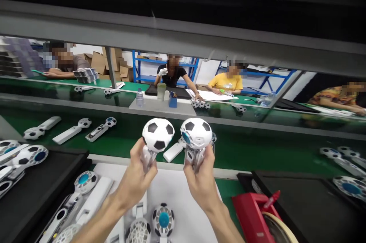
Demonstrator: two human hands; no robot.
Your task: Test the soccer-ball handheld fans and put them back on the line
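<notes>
Hands (141, 172) (201, 174) around two football-headed gadgets (158, 134) (197, 130)

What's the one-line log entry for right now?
left hand: holds ball-topped device | right hand: holds matching device | below: white sheet, other devices | right side: red tape dispenser

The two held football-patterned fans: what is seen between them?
In the head view, another fan's white handle, on the green surface behind, shows between the left fan and right fan.

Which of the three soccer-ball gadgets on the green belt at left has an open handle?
The rightmost gadget, closest to your left hand: inner parts show along its handle; the other two handles look plain white.
</notes>
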